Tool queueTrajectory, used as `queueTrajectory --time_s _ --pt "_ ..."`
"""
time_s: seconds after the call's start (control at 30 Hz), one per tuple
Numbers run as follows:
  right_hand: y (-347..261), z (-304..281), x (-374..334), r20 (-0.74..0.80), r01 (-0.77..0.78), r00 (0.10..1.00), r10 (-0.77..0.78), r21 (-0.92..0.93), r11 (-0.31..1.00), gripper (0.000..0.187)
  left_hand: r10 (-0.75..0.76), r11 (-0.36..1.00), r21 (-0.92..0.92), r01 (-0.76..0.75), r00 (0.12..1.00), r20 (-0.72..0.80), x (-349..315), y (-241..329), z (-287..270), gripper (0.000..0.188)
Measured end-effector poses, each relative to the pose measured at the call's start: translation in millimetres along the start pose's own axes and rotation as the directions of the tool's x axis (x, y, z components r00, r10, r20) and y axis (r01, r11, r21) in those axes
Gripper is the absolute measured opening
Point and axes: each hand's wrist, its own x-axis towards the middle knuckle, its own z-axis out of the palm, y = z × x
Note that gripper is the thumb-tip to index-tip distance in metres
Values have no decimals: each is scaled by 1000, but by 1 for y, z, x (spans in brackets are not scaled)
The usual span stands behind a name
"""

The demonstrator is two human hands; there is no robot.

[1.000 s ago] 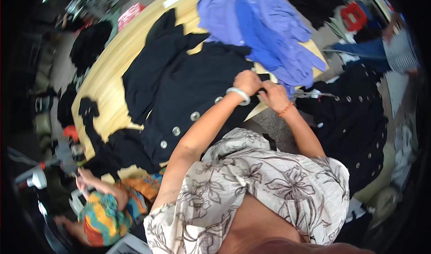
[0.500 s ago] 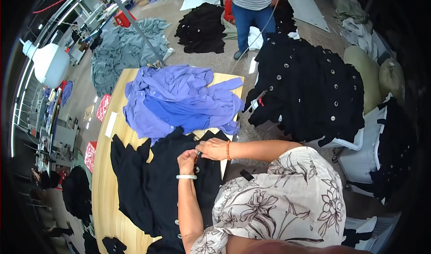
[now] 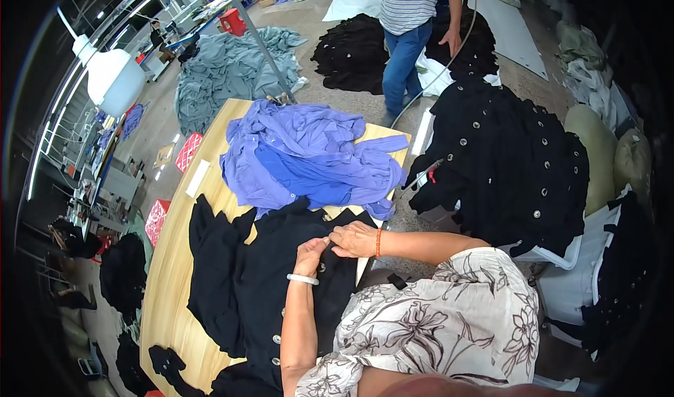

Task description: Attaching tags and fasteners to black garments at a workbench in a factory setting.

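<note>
A black buttoned garment [image 3: 270, 292] is spread over the near part of the wooden table, its sleeve reaching left. At the garment's upper front edge, my left hand [image 3: 312, 254] and my right hand [image 3: 353, 240] meet, fingertips pinched together on the cloth. Just below them a round button [image 3: 322, 266] shows, and more buttons run down the same edge. What exactly lies between the fingertips is too small to tell. Beyond my hands rests a heap of purple garments [image 3: 302, 155].
The wooden table [image 3: 168, 292] curves along the left. Black buttoned garments [image 3: 505, 158] hang over a white bin at right. Grey clothes [image 3: 232, 74] lie piled on the floor. A person [image 3: 409, 32] in a striped top stands beyond, and a lamp [image 3: 112, 77] hangs at left.
The whole scene has shifted right in the picture. Both hands remain pinched together at the garment's edge. The person in the striped top has changed stance, and one arm now hangs lower.
</note>
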Motion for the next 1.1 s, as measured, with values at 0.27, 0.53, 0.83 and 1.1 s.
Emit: queueTrajectory --time_s 0.27,0.53,0.83,1.1 --pt "11 -8 3 54 -68 997 57 247 967 33 279 817 528 -231 960 -12 -20 -10 2 20" --pt "11 -5 -4 73 -47 997 23 338 940 35 608 572 705 -419 794 -22 -33 -12 19 12" --pt "3 -7 -4 11 -17 1000 14 330 944 22 617 576 695 -430 787 -24 -33 -20 19 9" --pt "9 -21 0 345 -349 928 136 686 639 15 680 534 735 -418 729 -80 -50 -3 17 12"
